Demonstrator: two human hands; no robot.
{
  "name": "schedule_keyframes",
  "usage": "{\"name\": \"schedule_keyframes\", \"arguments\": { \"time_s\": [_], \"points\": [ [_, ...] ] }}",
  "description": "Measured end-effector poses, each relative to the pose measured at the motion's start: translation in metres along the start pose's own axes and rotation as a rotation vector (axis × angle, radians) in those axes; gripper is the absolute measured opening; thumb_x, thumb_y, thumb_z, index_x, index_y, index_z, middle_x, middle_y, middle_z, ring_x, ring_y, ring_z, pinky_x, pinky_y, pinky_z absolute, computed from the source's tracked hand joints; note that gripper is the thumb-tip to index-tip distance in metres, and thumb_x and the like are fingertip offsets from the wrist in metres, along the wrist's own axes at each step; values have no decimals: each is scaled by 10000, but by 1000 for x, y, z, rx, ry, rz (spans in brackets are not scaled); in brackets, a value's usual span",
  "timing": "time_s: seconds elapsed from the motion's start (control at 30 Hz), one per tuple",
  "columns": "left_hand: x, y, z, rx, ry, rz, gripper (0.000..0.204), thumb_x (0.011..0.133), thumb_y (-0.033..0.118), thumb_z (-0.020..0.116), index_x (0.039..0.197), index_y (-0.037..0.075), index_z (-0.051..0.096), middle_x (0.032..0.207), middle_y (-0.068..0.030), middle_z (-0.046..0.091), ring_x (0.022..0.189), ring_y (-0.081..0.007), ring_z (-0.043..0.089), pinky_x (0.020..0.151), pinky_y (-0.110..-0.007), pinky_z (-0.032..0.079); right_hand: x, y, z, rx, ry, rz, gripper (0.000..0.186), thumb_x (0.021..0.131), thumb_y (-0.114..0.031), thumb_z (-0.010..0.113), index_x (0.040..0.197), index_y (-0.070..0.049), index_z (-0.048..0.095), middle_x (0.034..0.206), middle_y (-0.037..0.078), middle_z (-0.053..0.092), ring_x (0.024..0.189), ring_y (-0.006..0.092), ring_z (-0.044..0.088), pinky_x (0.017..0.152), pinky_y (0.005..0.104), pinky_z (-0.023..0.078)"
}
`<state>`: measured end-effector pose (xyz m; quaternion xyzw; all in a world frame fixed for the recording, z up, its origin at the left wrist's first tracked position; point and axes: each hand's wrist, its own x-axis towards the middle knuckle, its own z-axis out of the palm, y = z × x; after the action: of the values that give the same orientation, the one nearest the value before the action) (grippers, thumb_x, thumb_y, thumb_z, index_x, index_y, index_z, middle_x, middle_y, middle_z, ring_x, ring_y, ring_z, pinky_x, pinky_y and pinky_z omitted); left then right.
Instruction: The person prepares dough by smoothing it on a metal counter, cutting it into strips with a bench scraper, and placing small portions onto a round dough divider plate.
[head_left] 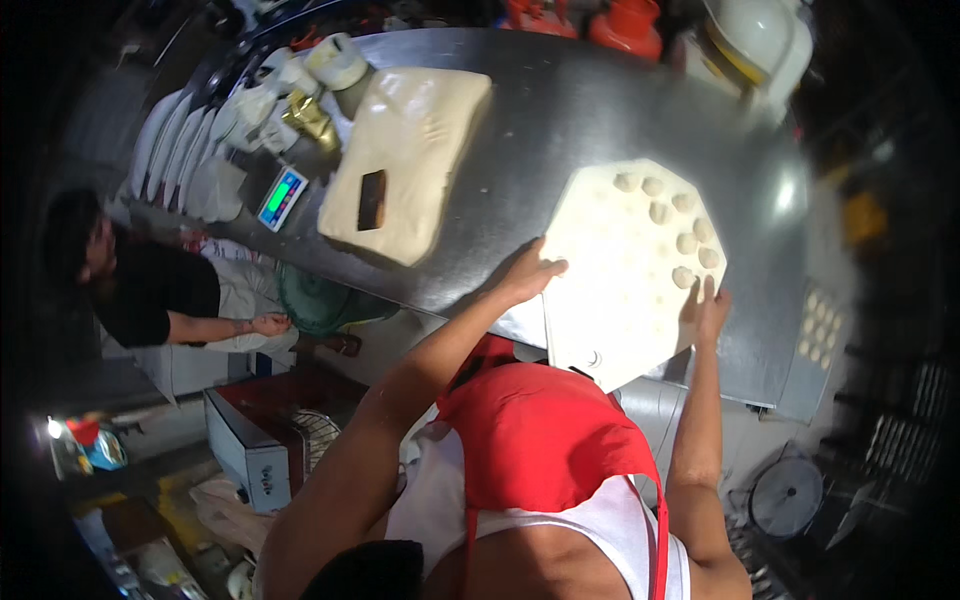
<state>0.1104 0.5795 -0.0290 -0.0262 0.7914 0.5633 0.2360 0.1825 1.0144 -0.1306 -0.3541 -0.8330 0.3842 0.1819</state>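
A white board (605, 290) bearing dough balls (686, 243) lies between left hand (528, 276) and right hand (711, 314), crossing the worktop's (540, 110) near edge. Both hands, partly curled, grip its opposite sides; its underside, and any fingers there, are hidden.

Left hand (526, 278) partly hidden by board (600, 300)

Illumination is uneven: the board (605, 300) is nearly washed out, the periphery dark. Glare spots the table (560, 110) (toward the right). Fisheye curvature bends its edges; outer detail blurs.
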Motion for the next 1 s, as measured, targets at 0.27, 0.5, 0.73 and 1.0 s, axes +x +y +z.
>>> {"name": "schedule_keyframes", "arguments": {
  "time_s": [0.27, 0.5, 0.73, 1.0],
  "points": [
    [-31, 20, -135, 142, -38, 323, 406, 993, 248, 778, 1326, 55, 649, 1315, -135, 591, 1197, -264, 666, 1033, -389, 554, -72, -38, 37, 257, 81, -156, 484, 1047, -234, 705, 1414, 36, 540, 1195, 142, 641, 936, 214, 646, 833, 349, 558],
    [-67, -75, -230, -134, 338, 174, 369, 968, 276, 810, 1177, 20, 646, 1034, -80, 663, 965, -189, 669, 893, -346, 562, -156, -193, 86, 507, -579, -89, 289, 1080, -151, 635, 1334, -14, 648, 938, 59, 726, 758, 124, 657, 674, 267, 505],
    [-152, -107, -221, -44, 687, 13, 340, 941, 284, 830, 952, 45, 589, 859, -19, 575, 785, -139, 525, 717, -339, 482, -161, -286, 160, 463, -1037, -204, 237, 1094, -189, 621, 1246, -23, 698, 983, 60, 749, 783, 144, 683, 721, 274, 533],
    [-212, -135, -257, -130, 865, -122, 327, 938, 159, 839, 864, 73, 532, 755, 37, 507, 709, -72, 453, 650, -274, 416, -266, -408, 259, 457, -1509, -80, 206, 1084, -173, 644, 1205, -14, 696, 949, 66, 760, 762, 139, 710, 679, 270, 558]
  ]
}}
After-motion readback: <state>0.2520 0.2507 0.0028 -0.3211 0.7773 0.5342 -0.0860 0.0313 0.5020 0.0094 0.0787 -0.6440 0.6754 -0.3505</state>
